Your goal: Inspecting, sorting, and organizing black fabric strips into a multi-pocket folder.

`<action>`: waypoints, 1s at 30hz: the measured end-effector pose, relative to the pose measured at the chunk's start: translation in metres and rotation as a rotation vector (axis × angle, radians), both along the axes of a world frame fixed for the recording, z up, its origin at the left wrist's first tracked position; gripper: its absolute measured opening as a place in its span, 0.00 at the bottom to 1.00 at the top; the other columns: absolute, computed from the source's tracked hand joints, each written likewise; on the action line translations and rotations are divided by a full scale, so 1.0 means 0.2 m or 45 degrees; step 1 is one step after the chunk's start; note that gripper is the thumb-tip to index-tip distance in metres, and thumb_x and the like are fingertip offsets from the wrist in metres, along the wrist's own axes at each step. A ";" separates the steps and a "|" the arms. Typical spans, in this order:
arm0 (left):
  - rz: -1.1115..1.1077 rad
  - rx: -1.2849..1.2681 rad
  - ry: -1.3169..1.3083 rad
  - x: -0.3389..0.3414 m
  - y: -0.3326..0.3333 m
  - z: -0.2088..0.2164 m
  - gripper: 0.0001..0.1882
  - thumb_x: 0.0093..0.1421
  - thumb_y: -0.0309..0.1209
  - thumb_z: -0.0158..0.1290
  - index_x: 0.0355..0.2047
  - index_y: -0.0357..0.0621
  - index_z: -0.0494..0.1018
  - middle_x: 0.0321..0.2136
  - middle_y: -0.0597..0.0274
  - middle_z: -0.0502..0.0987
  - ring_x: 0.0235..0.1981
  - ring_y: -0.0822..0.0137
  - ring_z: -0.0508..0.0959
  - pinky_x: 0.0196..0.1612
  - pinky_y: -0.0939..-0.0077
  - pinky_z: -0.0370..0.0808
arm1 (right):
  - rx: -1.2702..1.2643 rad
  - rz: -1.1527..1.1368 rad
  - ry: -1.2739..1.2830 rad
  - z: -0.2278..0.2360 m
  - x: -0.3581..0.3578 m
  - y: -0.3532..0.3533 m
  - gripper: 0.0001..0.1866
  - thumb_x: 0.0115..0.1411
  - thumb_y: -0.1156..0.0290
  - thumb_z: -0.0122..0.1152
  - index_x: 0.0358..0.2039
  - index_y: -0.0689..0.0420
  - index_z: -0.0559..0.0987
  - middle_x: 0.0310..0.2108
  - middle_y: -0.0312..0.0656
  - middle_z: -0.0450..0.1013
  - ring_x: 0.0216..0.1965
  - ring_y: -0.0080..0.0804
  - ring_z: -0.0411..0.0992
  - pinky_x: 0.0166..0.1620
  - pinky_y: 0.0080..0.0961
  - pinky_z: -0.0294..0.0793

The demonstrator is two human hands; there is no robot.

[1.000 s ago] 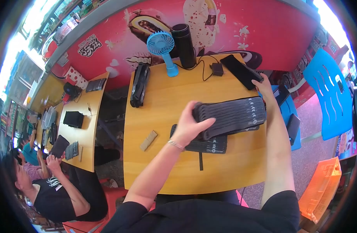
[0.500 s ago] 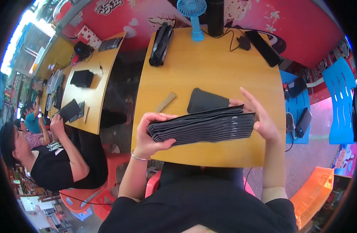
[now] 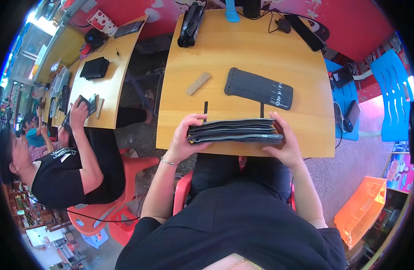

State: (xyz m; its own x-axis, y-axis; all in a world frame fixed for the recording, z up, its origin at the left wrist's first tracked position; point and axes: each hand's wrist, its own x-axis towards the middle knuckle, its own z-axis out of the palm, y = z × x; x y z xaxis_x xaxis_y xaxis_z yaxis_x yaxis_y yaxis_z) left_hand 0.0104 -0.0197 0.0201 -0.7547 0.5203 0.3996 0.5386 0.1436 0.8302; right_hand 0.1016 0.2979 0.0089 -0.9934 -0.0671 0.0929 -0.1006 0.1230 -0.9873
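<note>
A thick stack of black flat fabric-like pieces (image 3: 236, 131) stands on edge at the near side of the table, held between my two hands. My left hand (image 3: 185, 138) grips its left end, fingers behind and thumb in front. At the right end, my right hand (image 3: 286, 140) holds it the same way. Two thin black strips (image 3: 262, 110) poke out beyond the stack's far side. Beyond it lies a fanned, overlapping set of black pieces (image 3: 259, 88) with white crescent marks. A short tan strip (image 3: 198, 83), seemingly wood or cardboard, rests to its left.
On the wooden table (image 3: 243, 45) are a black bundle (image 3: 191, 24), a blue fan's base (image 3: 232, 16) and a long black object (image 3: 304, 32) with a cable. A co-worker in black (image 3: 58, 171) sits at the left table. An orange crate (image 3: 362, 211) stands at right.
The stack has come down nearer the table's front edge and is more level. My right hand has closed onto its end from spread fingers. The view has tilted downward.
</note>
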 end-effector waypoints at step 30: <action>0.232 0.218 -0.463 0.06 0.04 -0.11 0.72 0.33 0.20 0.73 0.70 0.53 0.34 0.55 0.53 0.66 0.53 0.62 0.71 0.57 0.68 0.70 | 0.939 -0.200 0.714 0.33 -0.07 -0.31 0.27 0.60 0.60 0.58 0.58 0.55 0.70 0.63 0.48 0.60 0.67 0.46 0.54 0.67 0.48 0.46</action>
State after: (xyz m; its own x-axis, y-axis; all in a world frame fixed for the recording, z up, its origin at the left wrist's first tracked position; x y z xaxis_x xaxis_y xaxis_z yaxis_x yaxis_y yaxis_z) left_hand 0.0226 -0.0125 -0.0029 -0.9355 0.3152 0.1599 0.1855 0.0527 0.9812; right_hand 0.0882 0.2355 0.0750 -0.8192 -0.1684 0.5482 -0.4669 0.7508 -0.4673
